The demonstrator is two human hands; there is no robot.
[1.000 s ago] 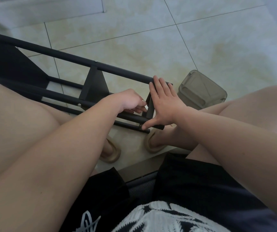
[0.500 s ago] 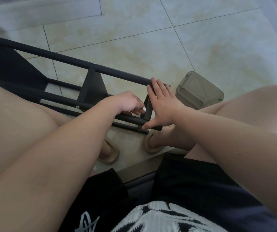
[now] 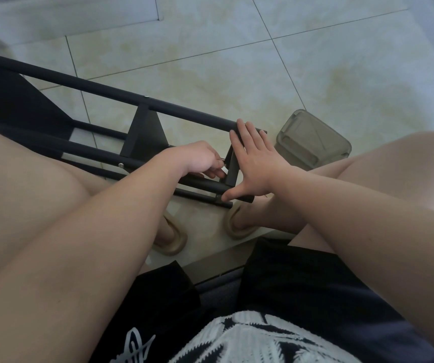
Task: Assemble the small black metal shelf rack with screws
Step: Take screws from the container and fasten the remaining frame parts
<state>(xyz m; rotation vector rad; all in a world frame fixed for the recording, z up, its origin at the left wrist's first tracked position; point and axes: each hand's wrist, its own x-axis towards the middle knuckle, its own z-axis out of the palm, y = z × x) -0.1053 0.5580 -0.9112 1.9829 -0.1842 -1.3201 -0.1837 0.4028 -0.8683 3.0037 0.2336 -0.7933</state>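
From the head camera, I see the black metal shelf rack lying on its side on the tiled floor. Its long axis runs from far beyond my left hand down to a near end between both hands. The tubes point toward my right hand.

That right hand is flat, with straight fingers laid against the rack's end piece. The fingertips reach the end of the upper tube, and the spread thumb touches the end of a lower tube. The left hand is curled just beside it on the inner side of that end piece, pinching a small silvery piece. I cannot tell whether this is a screw or a tool, since the fingers cover most of it.

The rack's far end is cut off at the frame's edge and partly hidden behind my left thigh. The rack is matte black, with round tubes joined by flat angled panels. A silver screw head shows on the upper tube, well to the left of the left hand.

A clear greyish plastic container sits on the floor just past the right hand.
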